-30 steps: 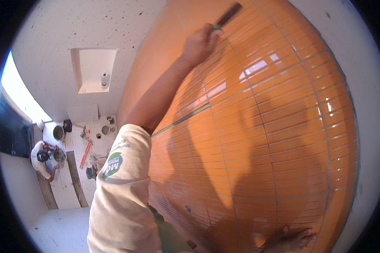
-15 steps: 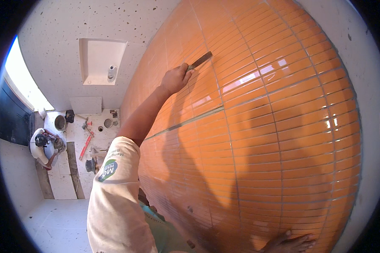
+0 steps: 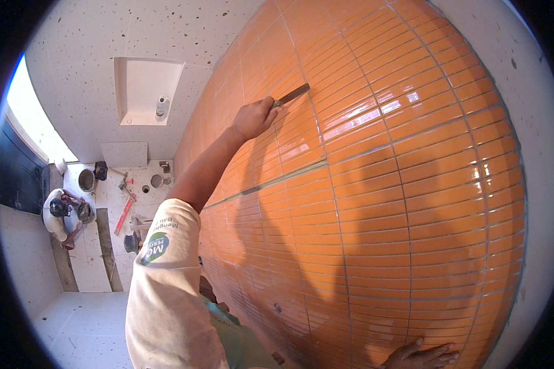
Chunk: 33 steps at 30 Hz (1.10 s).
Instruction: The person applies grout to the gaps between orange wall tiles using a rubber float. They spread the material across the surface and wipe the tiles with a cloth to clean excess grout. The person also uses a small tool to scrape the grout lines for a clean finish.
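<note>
My left hand is closed around the handle of a putty knife, a flat, narrow, dark blade. The blade tip meets the orange tiled surface near a pale grout line. Fingers and palm hide most of the handle. At the bottom right, my right hand lies on the tiles with fingers spread and nothing in it. Between the two hands, a wider grey-green joint crosses the tiles. My left arm's shadow falls over them.
A recessed niche in the speckled white wall holds a bottle. At far left another person crouches over a basin. Close by are a bucket, a red straight-edged tool, a dark container and a floor opening.
The putty knife's tip has shifted very slightly downward along the tiles. Both hands keep nearly the same places, and the view has moved a little.
</note>
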### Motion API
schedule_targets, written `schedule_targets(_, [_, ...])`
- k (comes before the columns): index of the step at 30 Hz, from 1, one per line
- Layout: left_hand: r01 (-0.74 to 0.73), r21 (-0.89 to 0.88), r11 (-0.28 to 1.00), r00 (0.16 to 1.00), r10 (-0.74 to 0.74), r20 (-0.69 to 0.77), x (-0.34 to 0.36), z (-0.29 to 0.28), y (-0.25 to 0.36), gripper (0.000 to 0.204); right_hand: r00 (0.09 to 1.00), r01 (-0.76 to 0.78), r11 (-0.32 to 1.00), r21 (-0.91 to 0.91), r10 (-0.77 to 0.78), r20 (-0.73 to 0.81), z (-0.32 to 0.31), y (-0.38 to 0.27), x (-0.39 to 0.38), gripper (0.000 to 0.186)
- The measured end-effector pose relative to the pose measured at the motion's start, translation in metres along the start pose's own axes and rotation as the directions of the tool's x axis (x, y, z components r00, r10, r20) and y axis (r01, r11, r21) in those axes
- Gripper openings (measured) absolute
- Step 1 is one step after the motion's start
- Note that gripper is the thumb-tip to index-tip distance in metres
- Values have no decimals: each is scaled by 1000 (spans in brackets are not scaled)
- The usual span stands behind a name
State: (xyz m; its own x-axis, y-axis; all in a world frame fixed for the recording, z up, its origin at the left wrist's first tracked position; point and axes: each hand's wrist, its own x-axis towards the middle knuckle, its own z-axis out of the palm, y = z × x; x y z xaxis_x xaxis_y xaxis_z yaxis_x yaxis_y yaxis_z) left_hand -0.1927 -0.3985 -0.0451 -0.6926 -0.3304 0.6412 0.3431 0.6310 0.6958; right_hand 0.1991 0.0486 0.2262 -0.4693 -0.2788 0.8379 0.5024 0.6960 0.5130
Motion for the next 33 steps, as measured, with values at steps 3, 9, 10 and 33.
schedule_targets(3, [34,46,998,995,-38,95,5,-6,-5,30,1000,-15,1000,1,15,27,-6,-1,-2,80])
schedule_targets(9, [10,49,999,1000,-10,8,3,-10,-14,29,1000,-8,999,-45,7,-9,2,3,2,81])
schedule_targets(10, [6,45,999,1000,-7,23,5,-8,-15,29,1000,-9,999,-47,8,-14,2,5,0,81])
schedule_targets(33, [97,-62,993,993,-101,-59,-15,20,25,33,999,-26,992,-124,29,22,21,24,-28,81])
